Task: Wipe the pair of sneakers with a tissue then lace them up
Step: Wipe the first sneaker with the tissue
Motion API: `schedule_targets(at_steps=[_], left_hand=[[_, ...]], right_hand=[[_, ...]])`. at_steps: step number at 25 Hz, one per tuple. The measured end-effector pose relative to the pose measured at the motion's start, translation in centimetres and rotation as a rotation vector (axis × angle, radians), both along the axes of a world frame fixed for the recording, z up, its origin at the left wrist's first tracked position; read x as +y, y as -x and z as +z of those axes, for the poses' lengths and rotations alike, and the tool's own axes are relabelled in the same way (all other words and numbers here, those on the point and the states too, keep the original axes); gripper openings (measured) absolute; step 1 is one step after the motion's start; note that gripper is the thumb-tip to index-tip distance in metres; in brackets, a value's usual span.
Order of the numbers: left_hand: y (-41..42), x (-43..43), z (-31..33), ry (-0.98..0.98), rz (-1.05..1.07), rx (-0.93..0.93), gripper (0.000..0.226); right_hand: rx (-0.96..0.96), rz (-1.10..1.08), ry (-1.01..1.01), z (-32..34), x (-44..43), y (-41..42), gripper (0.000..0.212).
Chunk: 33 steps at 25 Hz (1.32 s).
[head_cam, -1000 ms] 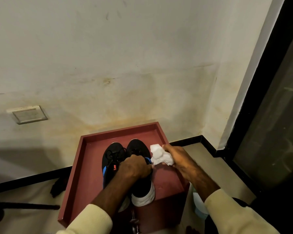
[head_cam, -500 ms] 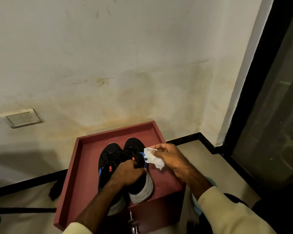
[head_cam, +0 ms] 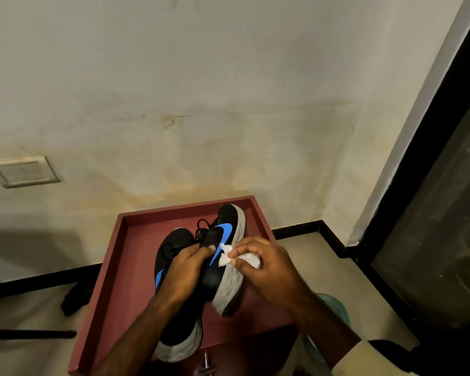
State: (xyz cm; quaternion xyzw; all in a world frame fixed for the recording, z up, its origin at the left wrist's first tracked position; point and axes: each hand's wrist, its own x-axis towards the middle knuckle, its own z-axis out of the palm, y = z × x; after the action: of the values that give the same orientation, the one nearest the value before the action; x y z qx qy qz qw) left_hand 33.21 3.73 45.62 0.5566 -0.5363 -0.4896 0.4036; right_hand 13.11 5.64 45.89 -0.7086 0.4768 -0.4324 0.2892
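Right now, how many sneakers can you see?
2. The left hand holds the tilted sneaker while the right hand presses a tissue to its side. The flat sneaker lies on the red tray, partly under the left hand.

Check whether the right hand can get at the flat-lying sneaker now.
Probably not directly: the tilted sneaker in the left hand sits between the flat-lying sneaker and the right hand holding the tissue.

Tipped black sneaker (head_cam: 225,234) — white tissue (head_cam: 224,258) on its side, other sneaker (head_cam: 174,240) flat
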Motion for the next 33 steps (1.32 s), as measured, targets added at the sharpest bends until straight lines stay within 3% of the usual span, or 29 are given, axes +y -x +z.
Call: schedule_targets(at_steps=[3, 5, 10, 13, 15, 18, 21, 25, 29, 33], left_hand=[[0.1, -0.7, 0.7, 0.056, -0.024, -0.082, 0.062], [0.3, -0.6, 1.3, 0.124, -0.013, -0.124, 0.064], [-0.5, -1.3, 1.5, 0.161, 0.017, -0.191, 0.062], [-0.6, -1.6, 1.5, 0.160, -0.047, -0.225, 0.063], [-0.5, -1.5, 1.1, 0.166, -0.080, -0.216, 0.074], [-0.2, -1.5, 1.0, 0.232, -0.103, -0.240, 0.067], [0.1, -1.4, 1.0, 0.310, -0.124, -0.268, 0.059], [0.4, -0.9, 0.8, 0.413, -0.193, -0.353, 0.049], [0.5, -1.0, 0.8, 0.391, -0.144, -0.325, 0.053], [0.2, -1.5, 0.8, 0.324, -0.027, -0.250, 0.060]], right_hand=[[-0.019, -0.059, 0.044, 0.9, -1.2, 0.1, 0.024], [-0.014, -0.140, 0.033, 1.5, -1.7, 0.1, 0.030], [0.138, 0.126, 0.174, 1.3, 0.3, -0.6, 0.021], [0.022, -0.160, 0.137, 1.3, -2.1, -0.3, 0.023], [-0.030, -0.149, 0.164, 1.5, -2.4, -0.9, 0.025], [0.000, 0.023, 0.233, 1.4, -1.7, -1.7, 0.025], [-0.040, -0.210, 0.147, 1.5, -3.7, -0.7, 0.024], [0.009, -0.055, 0.185, 1.4, -3.0, -0.6, 0.023], [0.002, -0.226, 0.147, 1.4, -3.8, 0.9, 0.021], [0.073, 0.146, 0.210, 1.2, -1.0, -0.7, 0.024]])
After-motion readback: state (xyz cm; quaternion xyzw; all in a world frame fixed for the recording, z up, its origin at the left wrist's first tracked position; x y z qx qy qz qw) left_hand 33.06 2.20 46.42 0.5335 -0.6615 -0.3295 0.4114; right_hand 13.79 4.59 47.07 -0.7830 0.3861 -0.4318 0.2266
